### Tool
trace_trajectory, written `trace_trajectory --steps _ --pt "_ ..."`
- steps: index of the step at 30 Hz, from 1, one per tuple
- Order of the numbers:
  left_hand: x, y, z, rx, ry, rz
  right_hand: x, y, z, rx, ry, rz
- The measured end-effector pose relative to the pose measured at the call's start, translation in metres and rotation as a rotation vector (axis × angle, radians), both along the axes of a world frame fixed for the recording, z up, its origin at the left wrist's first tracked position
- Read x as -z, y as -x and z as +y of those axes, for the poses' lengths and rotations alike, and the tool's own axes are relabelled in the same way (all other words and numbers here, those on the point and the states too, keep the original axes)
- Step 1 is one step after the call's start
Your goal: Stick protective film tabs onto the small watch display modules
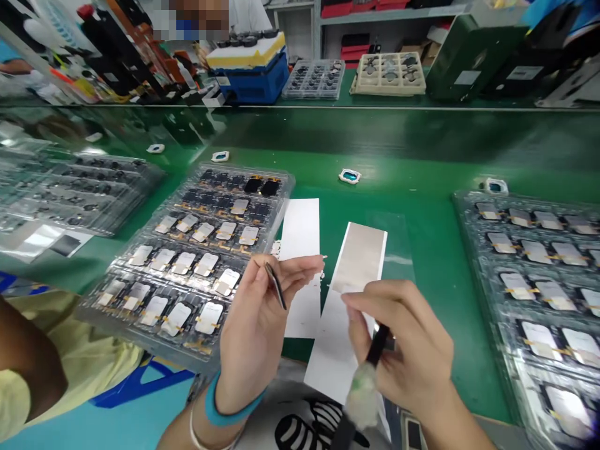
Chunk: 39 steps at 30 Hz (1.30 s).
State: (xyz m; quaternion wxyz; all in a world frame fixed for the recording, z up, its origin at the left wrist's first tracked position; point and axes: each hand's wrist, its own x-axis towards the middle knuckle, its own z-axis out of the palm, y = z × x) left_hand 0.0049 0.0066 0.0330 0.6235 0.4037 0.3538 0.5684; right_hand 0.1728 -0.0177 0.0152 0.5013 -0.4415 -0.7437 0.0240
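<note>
My left hand (253, 340) is raised, palm up, with a small thin dark flat part (275, 286) held nearly edge-on between thumb and fingers. A tiny pale scrap clings near its fingertips. In my right hand (407, 344), a black tool with a pale lumpy wrapping (362, 394) is held against the palm. The tool's kind is unclear. My right index fingertip is over a white strip with a grey film area (360, 256); whether it touches the strip cannot be made out. Beside it lies another white strip (301, 231), partly behind my left hand.
A clear tray (206, 250) of small flat parts with silvery pads stands left; a similar tray (539, 262) stands right. Small white-rimmed pieces (349, 176) dot the green bench. A shelf behind bears a blue box (253, 78) and trays. Another person's arm (28, 356) is at left.
</note>
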Motion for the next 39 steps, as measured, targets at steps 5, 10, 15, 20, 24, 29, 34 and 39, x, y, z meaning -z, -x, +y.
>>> trace_trajectory --steps 5,10,15,20,24,29,34,39 --pt "0.016 -0.013 0.011 0.002 0.167 -0.132 0.019 0.003 0.013 0.049 0.012 -0.267" --pt "0.021 -0.009 0.018 -0.04 0.244 -0.16 0.034 0.001 0.018 0.085 0.062 -0.314" --pt "0.022 -0.008 0.019 -0.006 0.246 -0.194 0.034 0.003 0.019 0.063 0.117 -0.256" --pt "0.021 -0.009 0.02 -0.042 0.278 -0.359 0.038 0.004 0.016 0.047 0.159 -0.286" --pt "0.021 -0.009 0.021 -0.042 0.267 -0.405 0.036 0.002 0.014 0.038 0.159 -0.181" --pt "0.029 -0.013 0.018 -0.034 0.129 -0.255 0.033 0.003 0.016 0.018 0.169 -0.176" --pt "0.036 -0.017 0.013 -0.114 -0.003 -0.091 0.034 0.004 0.016 0.048 0.187 -0.292" --pt "0.037 -0.016 0.016 -0.095 -0.007 -0.08 0.032 0.0 0.015 0.007 0.192 -0.306"
